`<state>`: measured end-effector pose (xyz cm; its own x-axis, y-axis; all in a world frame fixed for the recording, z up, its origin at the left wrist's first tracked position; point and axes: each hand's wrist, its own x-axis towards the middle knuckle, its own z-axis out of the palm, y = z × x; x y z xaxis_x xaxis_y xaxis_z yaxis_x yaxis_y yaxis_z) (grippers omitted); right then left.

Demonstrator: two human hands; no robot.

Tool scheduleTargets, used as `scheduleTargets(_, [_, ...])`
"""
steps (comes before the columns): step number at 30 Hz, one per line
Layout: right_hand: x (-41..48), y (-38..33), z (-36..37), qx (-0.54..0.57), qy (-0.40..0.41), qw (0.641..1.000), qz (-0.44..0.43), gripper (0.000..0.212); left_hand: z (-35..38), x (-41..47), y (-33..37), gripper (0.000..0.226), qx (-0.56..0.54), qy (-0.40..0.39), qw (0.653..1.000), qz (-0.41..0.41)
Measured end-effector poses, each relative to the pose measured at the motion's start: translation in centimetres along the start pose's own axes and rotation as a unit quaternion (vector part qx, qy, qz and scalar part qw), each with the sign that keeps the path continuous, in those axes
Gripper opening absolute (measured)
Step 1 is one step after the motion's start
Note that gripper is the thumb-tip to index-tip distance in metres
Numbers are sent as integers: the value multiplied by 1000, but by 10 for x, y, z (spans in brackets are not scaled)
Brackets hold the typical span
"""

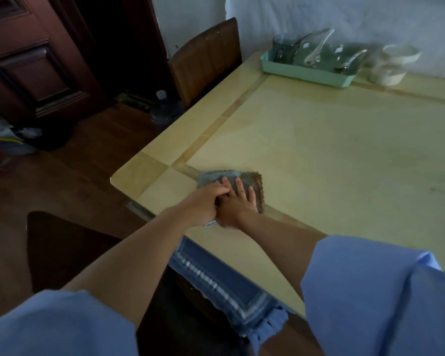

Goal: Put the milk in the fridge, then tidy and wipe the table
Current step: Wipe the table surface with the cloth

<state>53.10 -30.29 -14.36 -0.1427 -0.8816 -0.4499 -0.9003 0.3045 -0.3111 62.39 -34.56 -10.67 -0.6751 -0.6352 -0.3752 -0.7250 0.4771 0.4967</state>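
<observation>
A grey-blue cloth [225, 177] with a brown scalloped edge lies flat on the pale yellow table [332, 150], near its front left corner. My right hand [238, 204] presses flat on the cloth with fingers spread. My left hand [203, 201] lies over the right one, its fingers curled on the cloth's near edge. No milk and no fridge are in view.
A mint-green tray [306, 73] with glasses and spoons stands at the table's far edge, a white bowl [388, 65] beside it. A wooden chair [206, 60] stands at the far left side, a water jug [165, 109] on the floor. A blue cushion [221, 281] sits under the near edge.
</observation>
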Motion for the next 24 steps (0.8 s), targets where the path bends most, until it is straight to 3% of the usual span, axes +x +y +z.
scheduleTargets(6, [-77,101,8,30,39,996,68,70,67,-4,86,65,-42,10,998,44])
scheduleTargets(9, [-107,133,6,78,64,993,66,75,92,-7,115,60,1,10,999,45])
scheduleTargets(13, [-119,143,-4,174,103,978,56,59,102,-8,127,52,106,-24,993,54])
scheduleTargets(18, [-102,116,4,79,50,994,57,70,86,-7,102,58,138,-33,988,67])
scheduleTargets(22, [-98,74,0,-2,33,997,-64,57,54,-34,55,64,159,-41,986,21])
scheduleTargets(24, [-97,60,6,-28,31,996,-84,70,45,-44,32,67,143,-34,989,11])
